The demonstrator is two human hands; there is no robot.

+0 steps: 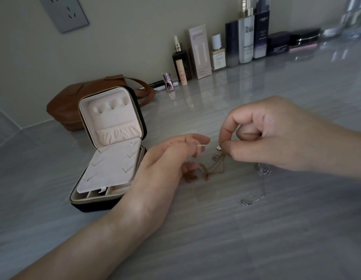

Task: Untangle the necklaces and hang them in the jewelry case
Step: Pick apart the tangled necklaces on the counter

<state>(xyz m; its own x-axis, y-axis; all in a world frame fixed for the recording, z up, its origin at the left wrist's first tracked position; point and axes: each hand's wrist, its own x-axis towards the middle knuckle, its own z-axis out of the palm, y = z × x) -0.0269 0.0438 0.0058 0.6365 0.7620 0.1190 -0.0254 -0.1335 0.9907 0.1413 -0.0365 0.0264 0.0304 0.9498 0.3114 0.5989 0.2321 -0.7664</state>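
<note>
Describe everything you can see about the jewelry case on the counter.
The jewelry case is a small square zip-around box, dark outside, lined in cream velvety fabric. It stands open on the grey counter, lid upright, in front of a brown bag. The lid has three hook notches above a gathered pocket. A cream panel tilts over the base compartments. Nothing hangs in it. The left hand is beside it; contact is unclear.

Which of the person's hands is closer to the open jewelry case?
Left. The left hand lies just beside the jewelry case, on its right side. The right hand is farther off to the right, pinching the tangled necklaces.
</note>
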